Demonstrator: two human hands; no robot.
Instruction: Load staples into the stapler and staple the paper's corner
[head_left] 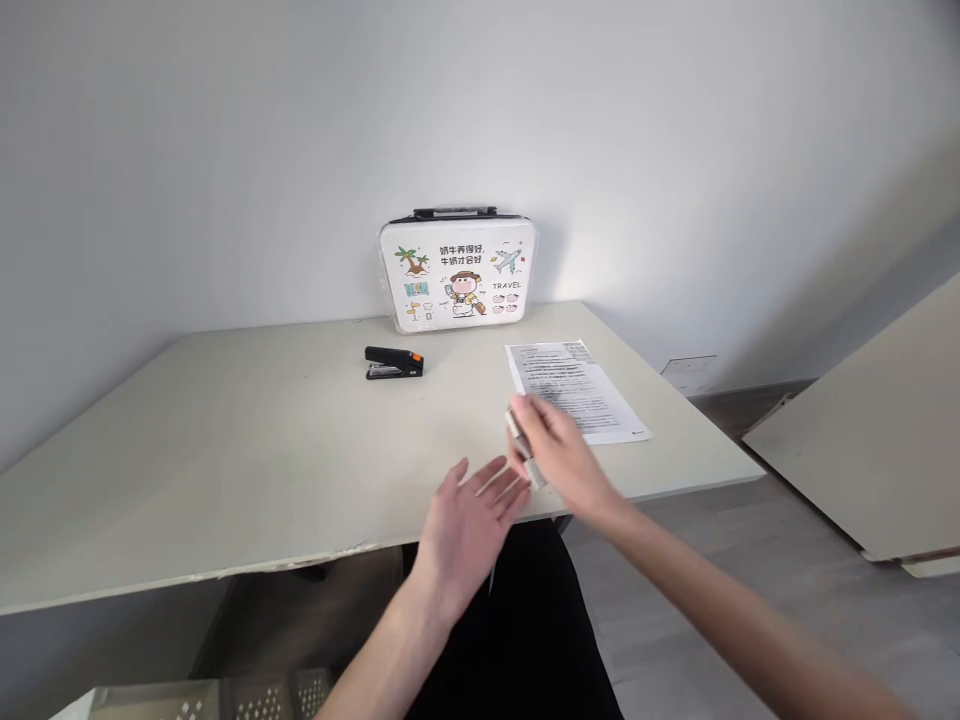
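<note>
My right hand [562,455] is closed around a small grey-and-white box [533,470], most of it covered by the fingers and slightly blurred. Just below and to the left, my left hand [466,530] is open, palm up, fingers spread. Its fingertips lie close to the box; whether they touch it I cannot tell. A printed sheet of paper [574,390] lies flat on the table beyond my right hand, which covers its near left corner. Farther left, a black stapler [394,363] with an orange patch rests on the tabletop.
A white case [459,275] with cartoon travel pictures stands against the wall at the back of the pale table [225,450]. The table's front edge is chipped. Right of it, a pale panel [862,430] stands over the grey floor. A perforated container [259,698] sits below at lower left.
</note>
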